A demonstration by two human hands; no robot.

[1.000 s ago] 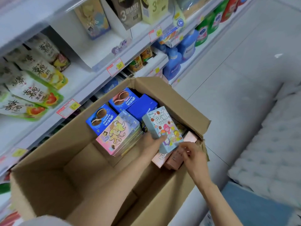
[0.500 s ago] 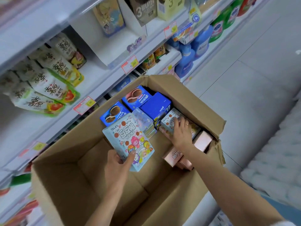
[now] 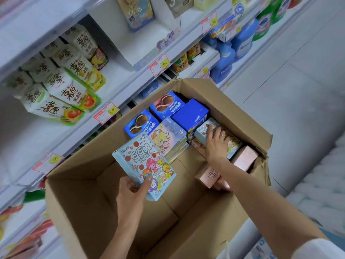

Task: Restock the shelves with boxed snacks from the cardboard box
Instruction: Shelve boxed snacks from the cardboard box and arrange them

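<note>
Cardboard box (image 3: 80,212) of boxed snacks stands open on the floor beside the shop shelves (image 3: 130,94). The left hand (image 3: 132,191) holds a light-blue snack box (image 3: 143,161) above the carton, thumb on its front, fingers curled behind. The right hand (image 3: 216,144) reaches inside, fingers spread over a second light-blue box (image 3: 203,129) by the pink boxes (image 3: 244,157); whether it grips is unclear.

I'm looking at a shop aisle: white shelves (image 3: 37,131) carry red-and-yellow price tags (image 3: 160,64) along their edges, rows of snack bags (image 3: 61,90) and blue detergent bottles (image 3: 224,62), and a cardboard box (image 3: 84,193) of boxed snacks (image 3: 141,124) stands on the grey tiled floor (image 3: 289,90)
</note>
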